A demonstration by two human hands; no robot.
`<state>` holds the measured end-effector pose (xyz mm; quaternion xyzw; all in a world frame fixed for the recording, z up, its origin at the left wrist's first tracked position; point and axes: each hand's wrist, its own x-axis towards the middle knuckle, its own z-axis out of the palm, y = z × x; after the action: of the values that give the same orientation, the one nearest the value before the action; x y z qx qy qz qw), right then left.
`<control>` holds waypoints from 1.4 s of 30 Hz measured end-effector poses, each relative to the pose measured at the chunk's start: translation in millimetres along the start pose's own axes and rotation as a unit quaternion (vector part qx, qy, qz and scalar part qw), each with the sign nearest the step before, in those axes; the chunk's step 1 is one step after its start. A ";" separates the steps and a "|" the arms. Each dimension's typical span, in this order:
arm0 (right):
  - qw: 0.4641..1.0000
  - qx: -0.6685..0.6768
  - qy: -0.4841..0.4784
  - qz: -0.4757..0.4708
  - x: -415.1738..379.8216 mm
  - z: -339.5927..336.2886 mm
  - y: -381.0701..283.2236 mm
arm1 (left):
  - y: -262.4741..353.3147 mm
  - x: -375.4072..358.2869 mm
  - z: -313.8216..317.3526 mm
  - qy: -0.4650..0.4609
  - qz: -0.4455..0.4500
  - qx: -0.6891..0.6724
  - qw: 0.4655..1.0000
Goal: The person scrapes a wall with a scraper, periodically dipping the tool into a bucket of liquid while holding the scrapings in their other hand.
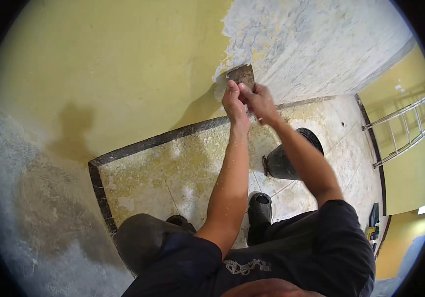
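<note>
A paint scraper (pixel 242 75) with a broad, stained metal blade lies against the wall, at the border between yellow paint (pixel 138 64) and bare whitish plaster (pixel 316 44). My left hand (pixel 235 103) is closed at the scraper's lower end, thumb pointing up toward the blade. Beside it, my right hand (pixel 262 102) is closed around the same tool, slightly blurred. Both hands cover the handle, so its shape is hidden. Ragged paint edges run up the wall above the blade.
Paint flakes litter the tiled floor (pixel 183 158). A dark bucket (pixel 284 163) lies beneath my right forearm, near my shoe (pixel 260 205). A metal ladder (pixel 405 128) leans at the right wall. A dark skirting strip (pixel 163 140) edges the floor.
</note>
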<state>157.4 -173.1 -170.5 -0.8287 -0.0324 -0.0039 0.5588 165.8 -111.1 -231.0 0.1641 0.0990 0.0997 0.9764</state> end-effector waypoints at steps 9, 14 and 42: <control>0.984 0.159 0.066 0.037 -8.8 57.6 17.1 | 61.9 21.7 -5.6 -0.101 0.058 0.340 0.933; 0.978 0.191 0.088 0.004 4.9 65.7 34.2 | 60.4 22.8 -23.4 -0.077 -0.016 0.298 0.951; 0.923 0.378 0.072 0.016 13.8 86.7 38.4 | 52.1 6.9 -27.3 0.030 0.296 0.508 0.809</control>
<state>170.8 -106.5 -238.0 -0.5534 0.0225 -0.0422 0.8316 157.8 -53.0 -239.7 0.6546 0.1118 0.3240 0.6738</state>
